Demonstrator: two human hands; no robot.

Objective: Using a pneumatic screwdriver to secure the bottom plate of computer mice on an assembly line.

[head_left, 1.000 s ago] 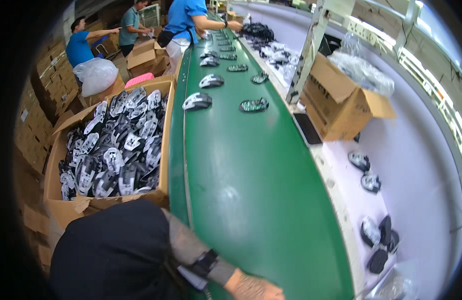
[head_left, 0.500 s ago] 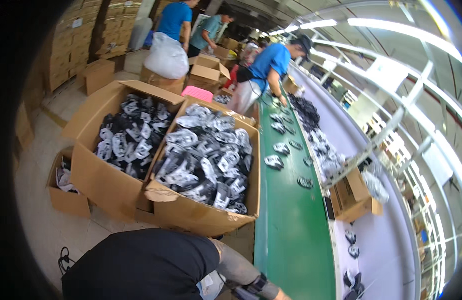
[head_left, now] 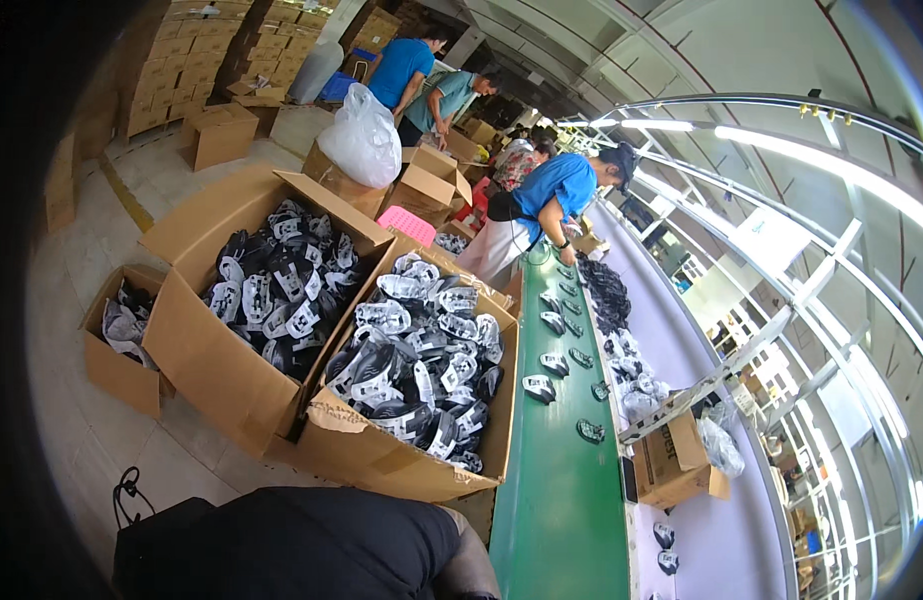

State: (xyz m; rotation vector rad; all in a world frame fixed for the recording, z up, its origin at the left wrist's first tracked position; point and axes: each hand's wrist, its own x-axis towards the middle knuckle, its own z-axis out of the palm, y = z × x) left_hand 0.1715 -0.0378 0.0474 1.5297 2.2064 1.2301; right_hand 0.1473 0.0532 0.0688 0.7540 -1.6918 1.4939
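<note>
Neither of my hands is in the picture. A black sleeve (head_left: pixel 312 540) and a piece of my forearm (head_left: pixel 470 562) show at the lower edge; I cannot tell which arm it is. Just beyond it stands an open cardboard box (head_left: pixel 407 465) heaped with curved black-and-white plastic shells (head_left: pixel 422 350). To the right runs a green conveyor belt (head_left: pixel 562 510). Several shells lie spaced along it, among them a white-topped shell (head_left: pixel 539 389) and a dark, greenish part (head_left: pixel 591 431). What my hands hold or touch is hidden below the edge.
A second open box (head_left: pixel 217 370) of shells adjoins at left, with a smaller carton (head_left: pixel 122 365) beyond. A co-worker (head_left: pixel 557 190) bends over the belt's far end. Right of the belt, a pale side shelf (head_left: pixel 722 530) bears shells and a cardboard box (head_left: pixel 672 462).
The view has shifted, so the boxes and belt sit differently in the picture. My forearm has drawn down to the lower edge, and the part of a hand seen earlier has left view.
</note>
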